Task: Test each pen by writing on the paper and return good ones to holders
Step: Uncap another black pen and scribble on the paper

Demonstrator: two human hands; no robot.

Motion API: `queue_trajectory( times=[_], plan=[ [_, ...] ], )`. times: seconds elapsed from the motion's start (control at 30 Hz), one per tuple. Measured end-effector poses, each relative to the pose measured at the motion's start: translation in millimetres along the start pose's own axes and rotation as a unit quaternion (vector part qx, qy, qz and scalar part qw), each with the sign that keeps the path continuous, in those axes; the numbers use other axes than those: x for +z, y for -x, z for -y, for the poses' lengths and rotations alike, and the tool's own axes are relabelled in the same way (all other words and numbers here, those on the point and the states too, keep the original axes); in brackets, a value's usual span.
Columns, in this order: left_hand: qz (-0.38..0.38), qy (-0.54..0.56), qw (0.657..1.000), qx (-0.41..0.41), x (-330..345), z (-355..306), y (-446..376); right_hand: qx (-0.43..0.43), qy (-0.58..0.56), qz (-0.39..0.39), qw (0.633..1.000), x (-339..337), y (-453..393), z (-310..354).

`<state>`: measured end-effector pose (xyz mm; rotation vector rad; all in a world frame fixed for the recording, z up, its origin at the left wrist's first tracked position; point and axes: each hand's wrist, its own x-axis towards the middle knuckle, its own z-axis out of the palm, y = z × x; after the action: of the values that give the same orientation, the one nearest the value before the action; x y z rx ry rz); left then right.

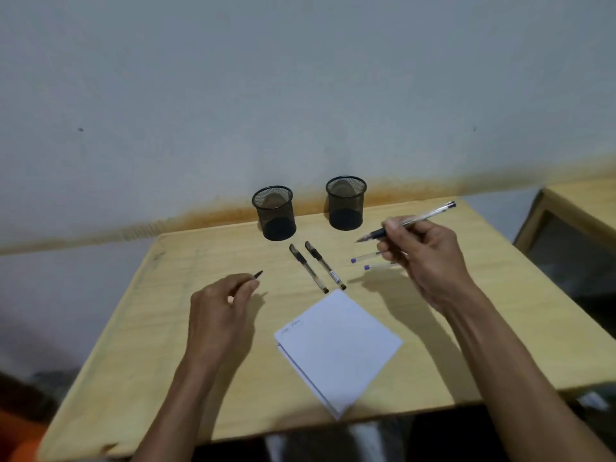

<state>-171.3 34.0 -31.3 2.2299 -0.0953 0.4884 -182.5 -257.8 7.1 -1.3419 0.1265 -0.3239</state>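
Left hand (221, 303) pinched a dark pen cap (258, 274) above the pale wood-grain counter (133, 361). Two round black mesh holders (274, 213) stood at the back; two capped black pens (316, 266) lay before them. Square white paper (340, 348) lay near the front edge. Right hand (421, 253) gripped a clear uncapped pen (408, 221), raised.

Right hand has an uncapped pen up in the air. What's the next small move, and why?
Probably lower the right hand so the clear blue-ended pen tip meets the white paper pad. The tip is bare, the pad carries only one faint scribble, and both black mesh holders look empty.
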Motion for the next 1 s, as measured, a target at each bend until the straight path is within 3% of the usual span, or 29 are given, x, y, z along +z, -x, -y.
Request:
queue_trajectory(
  times=[0.13,0.4,0.6,0.67,0.8,1.0],
  plan=[
    [0.008,-0.021,0.996,-0.081,14.1,16.8,-6.9,0.037,0.036,0.021,0.998,23.6,20.5,-30.0],
    [0.034,-0.078,0.985,-0.148,32.2,43.5,-22.5,0.071,0.057,0.01,0.996,36.4,43.6,-56.6],
    [-0.024,0.031,0.997,-0.063,34.6,39.6,8.9,0.093,0.032,0.055,0.994,49.7,46.2,-61.2],
    [0.01,0.083,0.996,-0.004,33.5,28.5,28.6,0.084,0.058,0.074,0.992,53.5,45.3,-65.0],
    [0.1,-0.013,0.988,0.117,35.0,33.6,43.7,0.079,0.115,0.13,0.982,57.4,43.3,-76.2],
    [0.16,-0.097,0.971,0.148,35.8,54.4,38.0,0.045,0.21,0.148,0.965,57.5,39.6,-91.1]
  ],
)
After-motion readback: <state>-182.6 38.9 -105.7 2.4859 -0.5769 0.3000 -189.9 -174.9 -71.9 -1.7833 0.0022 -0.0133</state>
